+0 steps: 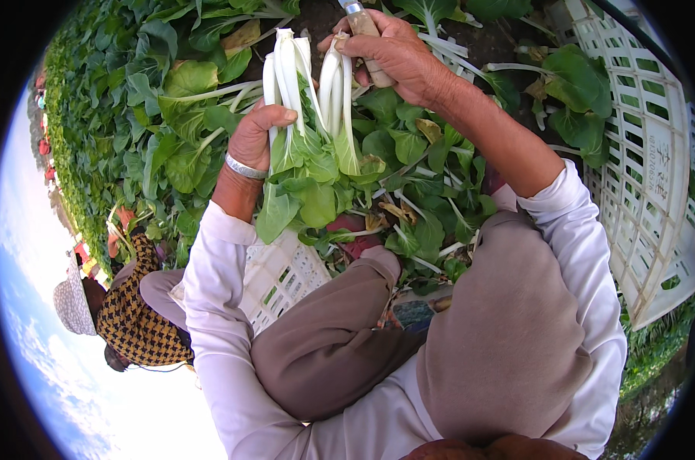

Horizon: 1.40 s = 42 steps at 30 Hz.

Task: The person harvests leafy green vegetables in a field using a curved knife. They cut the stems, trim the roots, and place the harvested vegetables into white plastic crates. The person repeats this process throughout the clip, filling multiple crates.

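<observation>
My left hand [259, 135], with a silver bracelet at the wrist, holds a bunch of leafy greens [288, 86] with white stalks, their cut ends pointing up and the green leaves hanging below. Close to its right, my right hand [382, 57] grips the wooden handle of a knife [370, 46]; the blade runs out of the picture at the top. The thumb and fingers of that hand also pinch the top of a second group of white stalks [337, 86]. Its leaves overlap those of the first bunch.
A white slatted plastic crate [646, 172] bearing writing stands at the right; another crate [284, 276] is beside my left leg. Growing greens [134, 103] fill the left. Loose leaves [422, 213] lie before my knees. A co-worker [140, 310] in a hat sits at the left.
</observation>
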### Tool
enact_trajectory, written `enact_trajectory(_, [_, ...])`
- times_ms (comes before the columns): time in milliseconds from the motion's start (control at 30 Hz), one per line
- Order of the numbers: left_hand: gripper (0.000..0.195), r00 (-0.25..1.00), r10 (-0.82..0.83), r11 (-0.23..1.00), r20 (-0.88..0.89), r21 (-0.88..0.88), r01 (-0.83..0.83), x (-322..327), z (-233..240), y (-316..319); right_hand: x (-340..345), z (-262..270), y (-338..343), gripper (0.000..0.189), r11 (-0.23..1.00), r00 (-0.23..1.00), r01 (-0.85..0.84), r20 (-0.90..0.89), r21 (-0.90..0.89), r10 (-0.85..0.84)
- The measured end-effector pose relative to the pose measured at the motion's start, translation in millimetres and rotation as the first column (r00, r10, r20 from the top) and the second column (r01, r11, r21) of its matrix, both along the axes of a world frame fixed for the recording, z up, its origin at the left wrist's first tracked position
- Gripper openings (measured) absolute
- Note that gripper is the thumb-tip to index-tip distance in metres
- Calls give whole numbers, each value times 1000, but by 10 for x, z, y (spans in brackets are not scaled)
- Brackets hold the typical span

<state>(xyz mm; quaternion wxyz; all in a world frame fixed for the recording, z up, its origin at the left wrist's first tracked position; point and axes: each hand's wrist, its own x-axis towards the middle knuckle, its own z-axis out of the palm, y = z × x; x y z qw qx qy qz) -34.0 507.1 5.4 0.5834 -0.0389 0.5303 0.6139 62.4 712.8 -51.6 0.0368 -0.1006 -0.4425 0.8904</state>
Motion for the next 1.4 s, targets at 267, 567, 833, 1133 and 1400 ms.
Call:
enact_trajectory(267, [61,983,-92,996,-160,-23,89,78,99,-7,101,56,-108,22,979,959,-121,274,167,72])
enact_trajectory(567, [63,977,-87,990,-193,-125,64,12,87,-280,267,-127,300,18,810,980,-44,184,585,-80])
enact_trajectory(833, [62,1000,-9,1000,12,-20,9,176,118,-220,400,-193,-282,24,328,966,258,-235,909,-108])
enact_trajectory(1133, [61,927,111,982,359,106,-159,441,113,-160,324,-412,-167,23,212,908,418,-412,883,-77])
enact_trajectory(1400, [64,977,174,982,-127,92,-163,202,546,-163,371,-652,-24,23,586,976,-9,135,811,-172])
